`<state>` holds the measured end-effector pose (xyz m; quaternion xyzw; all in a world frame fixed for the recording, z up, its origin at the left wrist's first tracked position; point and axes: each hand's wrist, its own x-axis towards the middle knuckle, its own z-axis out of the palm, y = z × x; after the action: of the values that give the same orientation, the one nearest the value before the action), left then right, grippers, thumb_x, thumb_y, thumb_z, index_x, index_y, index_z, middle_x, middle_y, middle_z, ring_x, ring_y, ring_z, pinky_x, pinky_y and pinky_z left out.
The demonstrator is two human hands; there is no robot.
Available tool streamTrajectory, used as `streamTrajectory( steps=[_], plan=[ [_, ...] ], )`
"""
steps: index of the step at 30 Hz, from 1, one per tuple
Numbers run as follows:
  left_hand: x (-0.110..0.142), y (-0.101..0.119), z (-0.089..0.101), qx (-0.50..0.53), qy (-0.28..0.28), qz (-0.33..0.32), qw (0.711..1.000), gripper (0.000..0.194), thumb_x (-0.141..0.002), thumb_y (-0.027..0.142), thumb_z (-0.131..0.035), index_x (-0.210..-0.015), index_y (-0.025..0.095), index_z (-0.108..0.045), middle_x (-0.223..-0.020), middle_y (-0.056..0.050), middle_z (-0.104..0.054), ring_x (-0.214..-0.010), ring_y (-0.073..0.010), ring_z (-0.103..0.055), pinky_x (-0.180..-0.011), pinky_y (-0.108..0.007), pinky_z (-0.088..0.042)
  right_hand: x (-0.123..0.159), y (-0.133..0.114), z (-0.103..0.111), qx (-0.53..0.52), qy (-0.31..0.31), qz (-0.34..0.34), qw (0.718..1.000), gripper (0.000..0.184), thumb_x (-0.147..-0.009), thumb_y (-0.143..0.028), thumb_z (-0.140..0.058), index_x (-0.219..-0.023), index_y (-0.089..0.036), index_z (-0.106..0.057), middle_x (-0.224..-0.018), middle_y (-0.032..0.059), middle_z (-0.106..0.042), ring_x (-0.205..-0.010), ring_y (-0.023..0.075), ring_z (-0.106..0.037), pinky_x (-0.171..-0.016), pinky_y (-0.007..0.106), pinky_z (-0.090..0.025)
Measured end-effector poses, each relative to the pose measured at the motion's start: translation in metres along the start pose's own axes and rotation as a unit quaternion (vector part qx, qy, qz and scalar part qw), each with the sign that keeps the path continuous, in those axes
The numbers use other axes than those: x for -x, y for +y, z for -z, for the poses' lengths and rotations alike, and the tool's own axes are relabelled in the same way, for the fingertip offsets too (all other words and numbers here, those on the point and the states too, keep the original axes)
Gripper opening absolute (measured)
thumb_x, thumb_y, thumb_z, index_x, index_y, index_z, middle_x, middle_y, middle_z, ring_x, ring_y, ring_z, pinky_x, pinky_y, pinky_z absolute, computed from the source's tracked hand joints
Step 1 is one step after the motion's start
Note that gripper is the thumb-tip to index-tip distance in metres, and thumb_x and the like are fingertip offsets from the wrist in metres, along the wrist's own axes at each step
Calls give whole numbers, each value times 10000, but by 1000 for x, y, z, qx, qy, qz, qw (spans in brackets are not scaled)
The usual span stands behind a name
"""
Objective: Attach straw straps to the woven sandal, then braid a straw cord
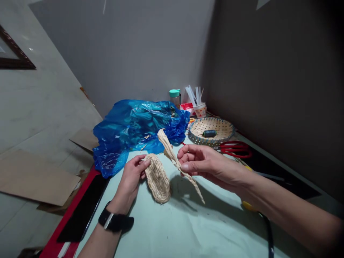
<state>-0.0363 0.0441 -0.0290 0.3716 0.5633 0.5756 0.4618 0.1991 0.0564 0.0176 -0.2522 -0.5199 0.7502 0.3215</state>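
In my left hand [134, 173] is an oval sole of coiled, braided straw [158, 181], pinched at its upper left edge between thumb and fingers. My right hand [197, 161] is closed on a pale strip of dried husk [168, 145]. The strip is broad and folded at its upper end and narrows to a twisted tail that hangs below my fingers. Both things are held above the light green table cover [172, 233]. Whether the strip is joined to the sole cannot be made out; they look apart.
Behind my hands lies a crumpled blue plastic bag [139, 122]. Right of it are a round woven basket [193, 130] holding a dark thread spool [209, 133], red-handled scissors [238, 148], a patterned cup [200, 110] of white sticks and a green-lidded jar [174, 97]. Grey walls close the back and right.
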Motion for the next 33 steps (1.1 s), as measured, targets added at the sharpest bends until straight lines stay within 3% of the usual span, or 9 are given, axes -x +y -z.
streamTrajectory(
  steps=[4,6,8,11,13,17,22,29,33],
  plan=[
    [8,4,-8,-69,78,-107,989,339,-630,158,-826,-947,226,-725,-932,-21,-625,-657,-121,-516,-567,-197,-413,-1,3,-4,-50,56,10,997,403,-659,-236,-866,-895,-163,-549,-734,-40,-582,-666,78,-534,-618,184,-427],
    [19,11,-17,-96,74,-143,982,223,-691,185,-788,-902,240,-742,-1025,-34,-646,-752,-145,-545,-657,-209,-435,-3,6,-2,-53,86,24,995,435,-633,-246,-879,-886,-172,-532,-727,-42,-597,-667,86,-553,-630,200,-454],
    [32,16,-27,-122,9,-143,982,80,-764,241,-733,-831,204,-758,-899,-60,-692,-795,-189,-595,-698,-244,-450,-4,10,0,-46,107,45,992,451,-615,-256,-882,-866,-181,-514,-719,-46,-603,-658,95,-566,-644,227,-490],
    [50,17,-41,-132,-136,-125,974,152,-824,306,-678,-921,203,-734,-921,-76,-713,-874,-231,-640,-762,-291,-479,-5,16,0,-33,117,76,990,443,-622,-263,-868,-844,-191,-491,-734,-51,-603,-681,119,-608,-672,273,-542],
    [57,15,-47,-114,-169,-107,973,176,-791,280,-714,-957,224,-692,-906,-54,-705,-841,-222,-658,-753,-296,-497,-4,19,-3,-20,120,85,989,426,-644,-261,-852,-831,-195,-474,-744,-52,-606,-674,129,-636,-650,269,-548],
    [60,14,-47,-112,-150,-78,979,101,-793,263,-696,-878,216,-665,-749,-5,-643,-592,-148,-607,-583,-257,-472,-2,20,-7,35,121,93,988,359,-697,-269,-821,-858,-192,-510,-777,-27,-646,-694,140,-660,-640,243,-534],
    [60,19,-36,-135,-114,-71,982,132,-807,321,-683,-878,209,-684,-742,-16,-620,-608,-145,-546,-549,-246,-434,2,11,4,158,147,82,973,187,-847,-351,-686,-848,-181,-609,-723,24,-694,-696,176,-678,-648,271,-529],
    [66,26,-26,-228,-64,-193,952,77,-865,283,-632,-872,253,-703,-823,-4,-670,-704,-166,-593,-626,-241,-443,10,7,14,274,158,143,938,184,-915,-349,-589,-823,-197,-637,-729,23,-661,-626,168,-638,-591,273,-503],
    [65,29,-25,-248,-17,-267,931,106,-864,220,-623,-846,252,-723,-806,-11,-675,-726,-186,-588,-659,-257,-436,14,11,13,414,167,139,884,291,-960,-348,-486,-709,-211,-541,-646,-4,-568,-585,143,-524,-532,268,-385]
  ],
)
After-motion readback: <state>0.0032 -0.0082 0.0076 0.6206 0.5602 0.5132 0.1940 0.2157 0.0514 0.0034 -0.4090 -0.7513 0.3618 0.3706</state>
